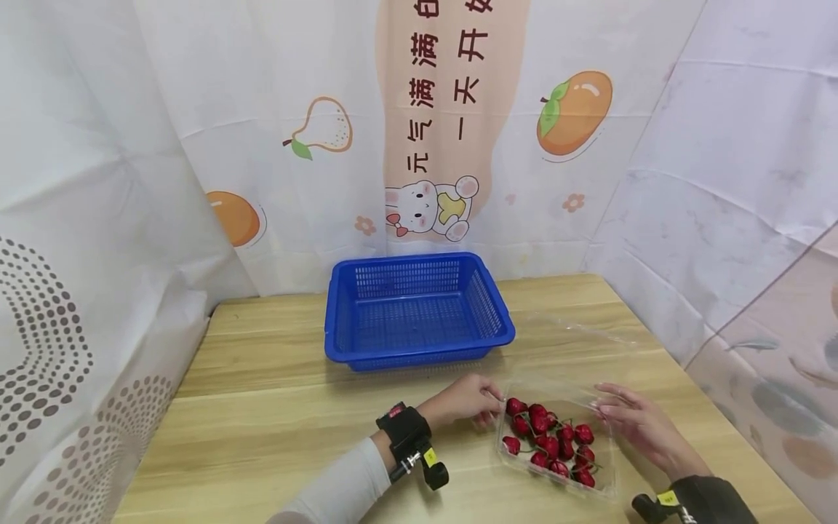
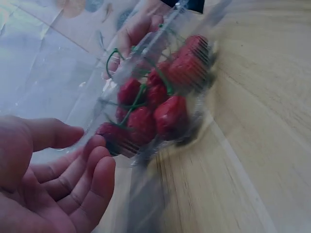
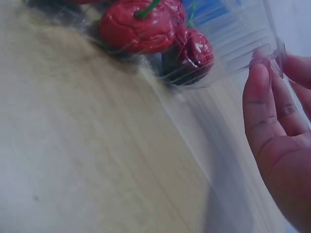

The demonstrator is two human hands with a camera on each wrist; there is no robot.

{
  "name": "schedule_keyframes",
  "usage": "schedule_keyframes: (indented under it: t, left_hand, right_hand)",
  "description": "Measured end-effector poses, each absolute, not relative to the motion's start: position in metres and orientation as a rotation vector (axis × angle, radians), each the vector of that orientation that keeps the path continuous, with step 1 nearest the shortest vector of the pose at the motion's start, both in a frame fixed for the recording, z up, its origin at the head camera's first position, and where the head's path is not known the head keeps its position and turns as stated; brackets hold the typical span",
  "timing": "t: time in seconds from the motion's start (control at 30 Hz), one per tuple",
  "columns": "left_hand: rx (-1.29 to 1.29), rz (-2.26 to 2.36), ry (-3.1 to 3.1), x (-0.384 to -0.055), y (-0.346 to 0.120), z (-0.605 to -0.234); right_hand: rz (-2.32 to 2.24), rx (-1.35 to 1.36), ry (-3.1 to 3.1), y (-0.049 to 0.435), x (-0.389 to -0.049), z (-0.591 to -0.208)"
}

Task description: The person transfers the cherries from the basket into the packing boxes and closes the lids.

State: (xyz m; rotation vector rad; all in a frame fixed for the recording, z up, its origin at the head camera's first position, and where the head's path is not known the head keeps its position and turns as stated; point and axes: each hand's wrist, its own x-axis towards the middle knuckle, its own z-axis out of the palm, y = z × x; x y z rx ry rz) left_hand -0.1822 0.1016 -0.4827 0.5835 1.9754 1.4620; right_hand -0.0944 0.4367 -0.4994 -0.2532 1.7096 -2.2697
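A clear plastic clamshell box (image 1: 605,473) sits at the front right of the table, its transparent lid (image 1: 583,356) folded open toward the back. Inside lie several red, wrinkled cherries (image 1: 550,444) with thin green stems; they also show in the left wrist view as cherries (image 2: 141,124) behind the see-through wall. At the box's left rim my left hand (image 1: 465,400) pinches the edge between thumb and curled fingers. My right hand (image 1: 644,429) grips the opposite rim, thumb and fingertips on either side of the plastic in the right wrist view.
Behind and left of the box stands a blue perforated basket (image 1: 419,349) with nothing in it. The wooden table (image 1: 262,407) is bounded by a printed curtain (image 1: 314,196) at the back and sides. Each wrist wears a black camera strap (image 1: 406,433).
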Motion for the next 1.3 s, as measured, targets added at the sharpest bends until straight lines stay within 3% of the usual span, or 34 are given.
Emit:
schedule_keyframes:
  t: [0.7, 1.3]
  left_hand:
    - [0.224, 1.628, 1.906, -0.184, 0.011, -0.483]
    - [0.116, 1.718, 1.855, -0.182, -0.049, -0.487]
  right_hand:
    - [-1.939, -0.36, 2.035, 0.352, -0.164, -0.487]
    - [-1.733, -0.236, 2.253, 0.29, -0.19, -0.487]
